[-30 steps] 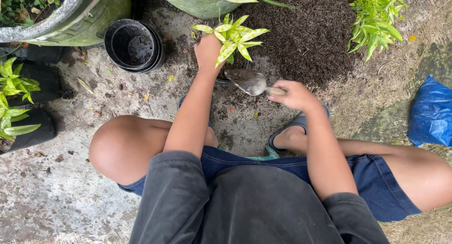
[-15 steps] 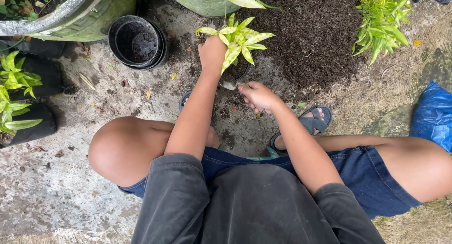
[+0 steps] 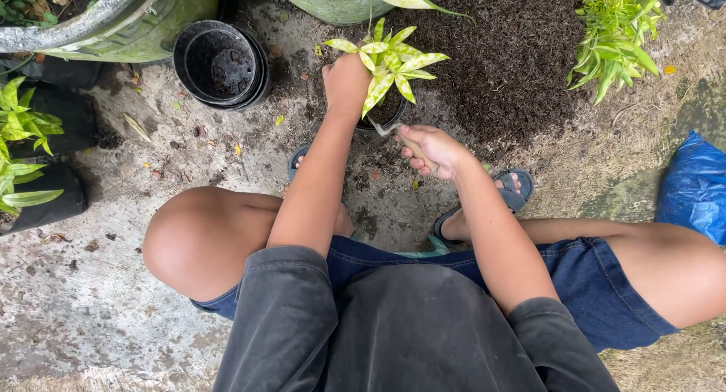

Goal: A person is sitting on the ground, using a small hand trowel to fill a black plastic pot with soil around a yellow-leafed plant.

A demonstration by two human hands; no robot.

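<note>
The person is squatting on the concrete ground, filling a small black plastic pot (image 3: 387, 114) with soil. The left hand (image 3: 346, 82) is closed around the stem of the little plant with yellow-green spotted leaves (image 3: 389, 59), holding it upright in the pot, which is sitting at the near edge of the dark soil pile (image 3: 499, 59). The right hand (image 3: 432, 147) is clamped on the wooden handle of a small metal trowel (image 3: 386, 127), its blade touching the pot's rim. Adding more soil would probably call for steady, gentle tipping around the stem.
</note>
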